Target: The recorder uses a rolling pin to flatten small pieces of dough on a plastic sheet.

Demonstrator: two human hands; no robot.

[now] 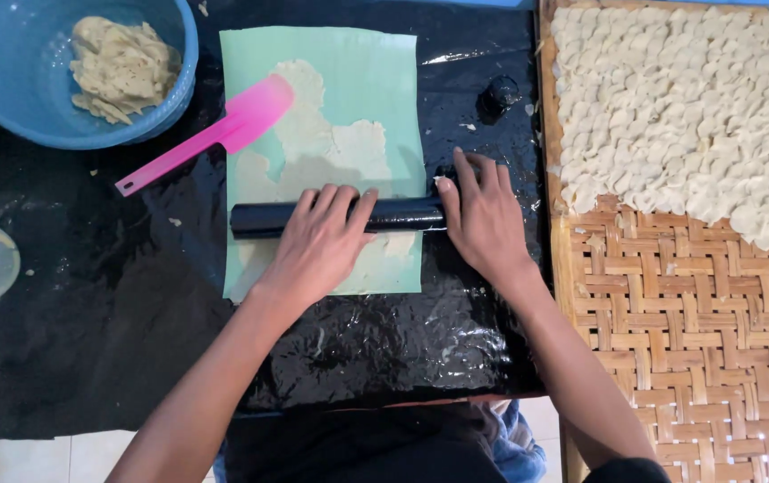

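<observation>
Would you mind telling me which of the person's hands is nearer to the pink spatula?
Left. The left hand rests on the black roller, just below and right of the pink spatula; the right hand presses the roller's far end, farther away.

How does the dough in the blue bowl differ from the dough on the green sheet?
The dough in the blue bowl is a thick, lumpy heap; the dough on the green sheet is spread thin and flat in ragged patches. The bowl dough lies untouched, while the sheet dough lies under a black roller pressed by the left hand and the right hand. Both are pale beige.
</observation>
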